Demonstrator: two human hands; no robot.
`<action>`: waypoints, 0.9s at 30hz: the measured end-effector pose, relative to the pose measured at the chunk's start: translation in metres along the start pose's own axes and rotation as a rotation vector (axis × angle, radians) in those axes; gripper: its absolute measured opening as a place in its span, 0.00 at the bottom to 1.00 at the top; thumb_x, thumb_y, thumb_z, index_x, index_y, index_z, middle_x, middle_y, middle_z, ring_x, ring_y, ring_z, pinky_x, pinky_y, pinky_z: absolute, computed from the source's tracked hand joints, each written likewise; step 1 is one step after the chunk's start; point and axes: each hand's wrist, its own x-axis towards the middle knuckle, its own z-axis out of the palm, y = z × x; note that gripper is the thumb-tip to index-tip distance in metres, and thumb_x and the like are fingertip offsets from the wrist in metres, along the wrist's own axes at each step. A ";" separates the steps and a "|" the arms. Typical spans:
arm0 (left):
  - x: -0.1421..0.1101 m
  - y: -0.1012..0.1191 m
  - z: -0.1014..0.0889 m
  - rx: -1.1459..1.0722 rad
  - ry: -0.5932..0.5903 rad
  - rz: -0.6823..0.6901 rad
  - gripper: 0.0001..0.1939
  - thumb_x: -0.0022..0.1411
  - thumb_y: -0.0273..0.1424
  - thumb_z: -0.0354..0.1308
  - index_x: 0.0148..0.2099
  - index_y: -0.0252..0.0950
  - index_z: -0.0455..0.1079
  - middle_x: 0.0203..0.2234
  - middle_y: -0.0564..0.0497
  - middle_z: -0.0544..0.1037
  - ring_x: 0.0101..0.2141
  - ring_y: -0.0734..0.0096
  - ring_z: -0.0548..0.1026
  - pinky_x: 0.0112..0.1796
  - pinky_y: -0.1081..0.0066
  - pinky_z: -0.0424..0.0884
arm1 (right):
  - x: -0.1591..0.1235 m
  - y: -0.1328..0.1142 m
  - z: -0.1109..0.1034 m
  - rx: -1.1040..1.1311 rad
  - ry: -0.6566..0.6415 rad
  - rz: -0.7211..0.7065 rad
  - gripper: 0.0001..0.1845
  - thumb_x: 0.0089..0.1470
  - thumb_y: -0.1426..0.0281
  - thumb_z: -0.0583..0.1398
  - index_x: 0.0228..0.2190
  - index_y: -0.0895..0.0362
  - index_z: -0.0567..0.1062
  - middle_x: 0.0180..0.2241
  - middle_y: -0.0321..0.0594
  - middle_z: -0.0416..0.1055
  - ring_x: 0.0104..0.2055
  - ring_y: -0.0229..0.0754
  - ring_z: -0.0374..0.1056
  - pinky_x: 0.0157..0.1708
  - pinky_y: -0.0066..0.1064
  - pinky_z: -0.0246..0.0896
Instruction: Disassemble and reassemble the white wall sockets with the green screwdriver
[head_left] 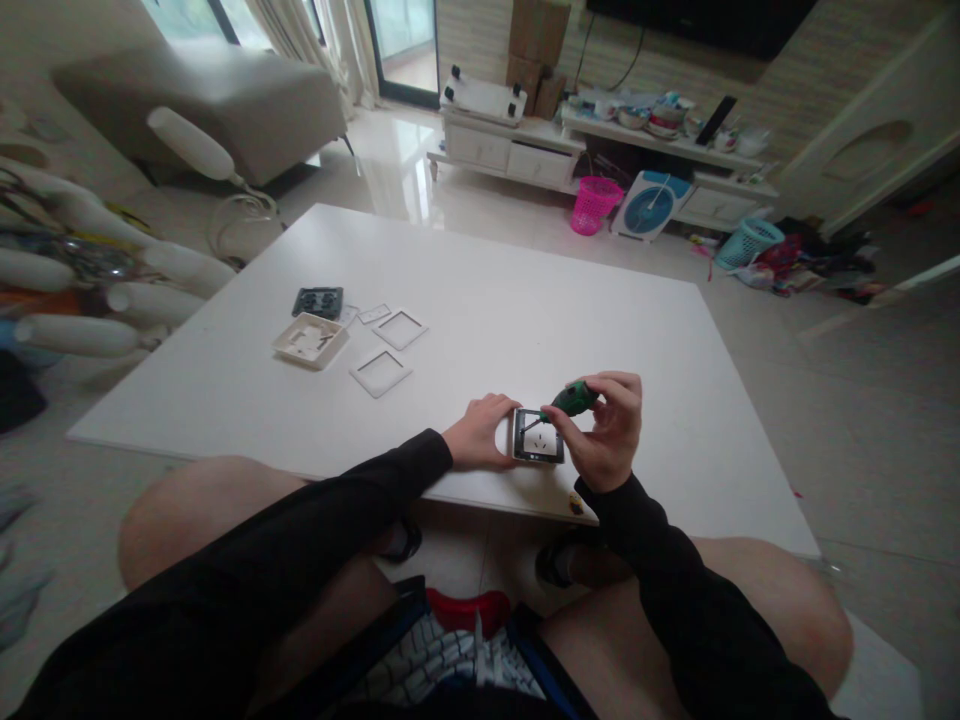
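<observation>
A wall socket (540, 440) with a white face and dark surround rests near the front edge of the white table (600, 310). My left hand (484, 432) grips its left side, thumb and fingers around the edge. In my right hand (611, 430) is a green-handled screwdriver (574, 398), tilted so its shaft reaches down to the upper left part of the socket. Whether the tip sits in a screw is too small to tell. A little pile of small brass-coloured screws (576, 503) lies by the table edge, below my right hand.
Left on the table are a white back box (311, 341), a dark socket module (318, 302) and two white frames (382, 373). Small flat pieces (374, 314) lie beside them. Beyond the table stand a pink basket (595, 205) and a blue fan (649, 206).
</observation>
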 end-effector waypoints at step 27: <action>0.000 0.000 0.000 0.000 -0.003 -0.003 0.40 0.47 0.49 0.74 0.59 0.43 0.65 0.50 0.45 0.74 0.51 0.48 0.71 0.50 0.53 0.66 | -0.002 0.002 -0.003 -0.108 0.020 0.004 0.29 0.51 0.73 0.70 0.54 0.44 0.74 0.45 0.40 0.70 0.44 0.46 0.71 0.31 0.39 0.77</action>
